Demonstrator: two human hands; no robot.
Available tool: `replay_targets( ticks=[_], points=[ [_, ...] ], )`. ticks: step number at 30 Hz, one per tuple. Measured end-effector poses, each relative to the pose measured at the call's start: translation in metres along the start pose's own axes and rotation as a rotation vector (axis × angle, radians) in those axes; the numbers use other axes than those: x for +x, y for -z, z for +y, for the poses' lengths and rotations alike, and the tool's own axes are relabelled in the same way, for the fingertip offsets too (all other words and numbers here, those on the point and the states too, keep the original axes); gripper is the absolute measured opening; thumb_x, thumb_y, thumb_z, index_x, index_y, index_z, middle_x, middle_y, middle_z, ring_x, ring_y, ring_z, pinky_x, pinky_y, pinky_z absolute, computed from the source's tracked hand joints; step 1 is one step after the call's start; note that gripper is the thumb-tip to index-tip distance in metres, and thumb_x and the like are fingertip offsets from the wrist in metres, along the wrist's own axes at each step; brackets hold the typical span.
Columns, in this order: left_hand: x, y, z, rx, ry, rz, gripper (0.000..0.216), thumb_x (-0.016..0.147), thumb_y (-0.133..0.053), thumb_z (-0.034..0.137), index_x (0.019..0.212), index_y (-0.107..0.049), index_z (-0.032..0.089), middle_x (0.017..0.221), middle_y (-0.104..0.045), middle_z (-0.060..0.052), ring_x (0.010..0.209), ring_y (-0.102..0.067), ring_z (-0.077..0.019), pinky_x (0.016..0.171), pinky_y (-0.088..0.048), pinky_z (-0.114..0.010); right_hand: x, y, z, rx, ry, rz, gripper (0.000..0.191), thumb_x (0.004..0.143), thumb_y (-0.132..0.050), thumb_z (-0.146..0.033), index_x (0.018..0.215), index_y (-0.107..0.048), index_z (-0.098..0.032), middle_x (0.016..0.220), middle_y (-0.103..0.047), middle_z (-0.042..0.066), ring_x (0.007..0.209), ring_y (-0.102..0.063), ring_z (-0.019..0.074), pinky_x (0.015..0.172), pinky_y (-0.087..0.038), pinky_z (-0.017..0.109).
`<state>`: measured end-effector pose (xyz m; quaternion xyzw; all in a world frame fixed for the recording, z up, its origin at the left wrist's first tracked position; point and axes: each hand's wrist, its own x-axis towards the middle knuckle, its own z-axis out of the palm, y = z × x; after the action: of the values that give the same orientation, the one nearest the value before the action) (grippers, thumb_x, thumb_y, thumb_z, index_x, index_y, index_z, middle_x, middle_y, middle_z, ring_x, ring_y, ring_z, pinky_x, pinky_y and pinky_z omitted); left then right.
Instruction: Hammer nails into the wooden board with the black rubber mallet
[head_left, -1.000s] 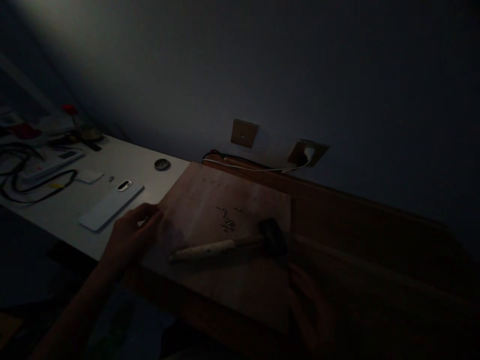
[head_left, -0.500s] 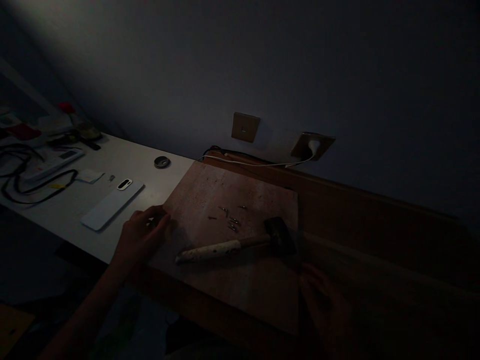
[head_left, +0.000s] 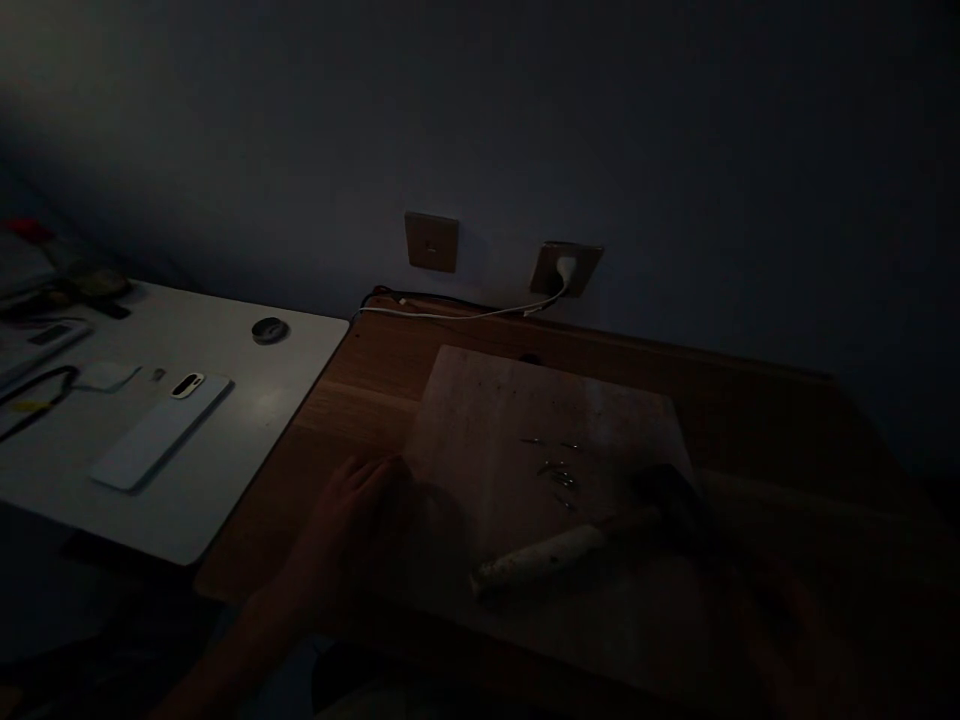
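Observation:
A flat pale board (head_left: 487,430) lies on the brown wooden table with a hammer (head_left: 540,560) and several nails (head_left: 559,475) on it. The hammer has a pale, worn handle and a dark head at the right. My left hand (head_left: 356,510) is closed at the board's left edge, its fingers curled and partly in shadow. At the board's right edge is my right hand (head_left: 780,620), very dark, its fingers barely visible; it appears to grip that edge.
On the white table (head_left: 247,420) at the left are a phone (head_left: 165,430), a tape roll (head_left: 270,330) and black cables (head_left: 45,390). A white cable (head_left: 465,313) runs along the back to a wall socket (head_left: 566,268).
The board has slid right with both hands at its edges, carrying the hammer and nails. A strip of brown table now shows between it and the white table. The view has turned somewhat right.

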<state>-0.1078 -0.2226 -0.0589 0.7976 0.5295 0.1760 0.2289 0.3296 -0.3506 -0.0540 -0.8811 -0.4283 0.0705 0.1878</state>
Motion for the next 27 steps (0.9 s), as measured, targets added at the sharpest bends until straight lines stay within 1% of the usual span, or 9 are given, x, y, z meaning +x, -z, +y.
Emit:
replay_targets(
  ticks=[4,9,11,13,16,17,20,22,27],
  points=[
    [0.006,-0.008,0.004,0.03,-0.037,-0.009,0.034,0.098,-0.052,0.024,0.124,-0.074,0.022,0.12,-0.08,-0.01,0.112,-0.068,-0.0301,0.099,-0.057,-0.045,-0.021,-0.007,-0.006,0.119,-0.096,0.121,0.047,0.09,-0.052,-0.074,0.089,-0.062,-0.029,0.087,-0.075,0.016,0.077,-0.07,0.0389,0.07,-0.056,0.057],
    [0.001,-0.013,0.004,0.139,-0.101,0.021,0.042,0.097,-0.054,0.021,0.136,-0.068,0.026,0.139,-0.071,-0.011,0.122,-0.063,-0.032,0.103,-0.054,-0.05,-0.039,-0.024,-0.015,0.306,-0.022,-0.049,0.057,0.09,-0.052,-0.083,0.092,-0.071,-0.029,0.094,-0.081,0.01,0.087,-0.076,0.0338,0.077,-0.062,0.046],
    [-0.003,-0.017,0.014,0.203,-0.133,0.094,0.036,0.1,-0.055,0.025,0.134,-0.068,0.028,0.148,-0.065,-0.012,0.127,-0.061,-0.0333,0.104,-0.052,-0.052,-0.041,-0.027,-0.022,0.305,-0.009,-0.075,0.059,0.088,-0.054,-0.084,0.093,-0.073,-0.028,0.096,-0.082,0.01,0.087,-0.077,0.0325,0.074,-0.064,0.042],
    [-0.006,-0.025,0.035,0.22,-0.239,0.094,0.029,0.102,-0.059,0.029,0.129,-0.069,0.027,0.15,-0.063,-0.013,0.127,-0.061,-0.0324,0.104,-0.052,-0.049,-0.04,-0.029,-0.03,0.3,0.006,-0.076,0.058,0.089,-0.055,-0.083,0.094,-0.074,-0.028,0.096,-0.082,0.01,0.085,-0.078,0.0313,0.068,-0.063,0.04],
    [-0.005,-0.046,0.082,0.193,-0.529,-0.167,0.04,0.103,-0.062,0.03,0.143,-0.06,0.024,0.133,-0.071,-0.013,0.115,-0.067,-0.0276,0.1,-0.054,-0.042,-0.037,-0.03,-0.037,0.312,0.031,-0.066,0.057,0.091,-0.055,-0.081,0.095,-0.076,-0.028,0.097,-0.083,0.01,0.085,-0.078,0.0305,0.065,-0.063,0.037],
    [-0.002,-0.054,0.099,0.214,-0.566,-0.233,0.043,0.105,-0.061,0.031,0.147,-0.057,0.021,0.13,-0.072,-0.013,0.114,-0.067,-0.0272,0.098,-0.055,-0.041,-0.036,-0.03,-0.037,0.319,0.047,-0.072,0.057,0.09,-0.056,-0.081,0.096,-0.076,-0.028,0.098,-0.083,0.01,0.086,-0.078,0.0306,0.066,-0.063,0.037],
    [0.013,-0.071,0.138,0.266,-0.527,-0.367,0.049,0.107,-0.059,0.035,0.151,-0.05,0.016,0.13,-0.071,-0.017,0.115,-0.068,-0.0294,0.092,-0.058,-0.041,-0.035,-0.027,-0.034,0.317,0.086,-0.09,0.058,0.087,-0.059,-0.084,0.096,-0.076,-0.029,0.101,-0.083,0.009,0.092,-0.079,0.0315,0.071,-0.065,0.039],
    [0.024,-0.075,0.153,0.259,-0.503,-0.424,0.04,0.106,-0.06,0.029,0.143,-0.056,0.014,0.123,-0.071,-0.017,0.111,-0.069,-0.0287,0.087,-0.059,-0.038,-0.038,-0.023,-0.031,0.316,0.083,-0.052,0.062,0.086,-0.058,-0.087,0.095,-0.076,-0.028,0.101,-0.083,0.01,0.095,-0.078,0.0334,0.077,-0.065,0.042],
    [0.036,-0.071,0.151,0.16,-0.427,-0.455,0.032,0.101,-0.058,0.015,0.133,-0.058,0.013,0.115,-0.069,-0.016,0.091,-0.072,-0.0265,0.064,-0.056,-0.034,-0.052,-0.005,-0.028,0.278,-0.029,0.115,0.06,0.093,-0.052,-0.082,0.105,-0.073,-0.027,0.112,-0.081,0.015,0.1,-0.076,0.0392,0.082,-0.062,0.052]
  ],
)
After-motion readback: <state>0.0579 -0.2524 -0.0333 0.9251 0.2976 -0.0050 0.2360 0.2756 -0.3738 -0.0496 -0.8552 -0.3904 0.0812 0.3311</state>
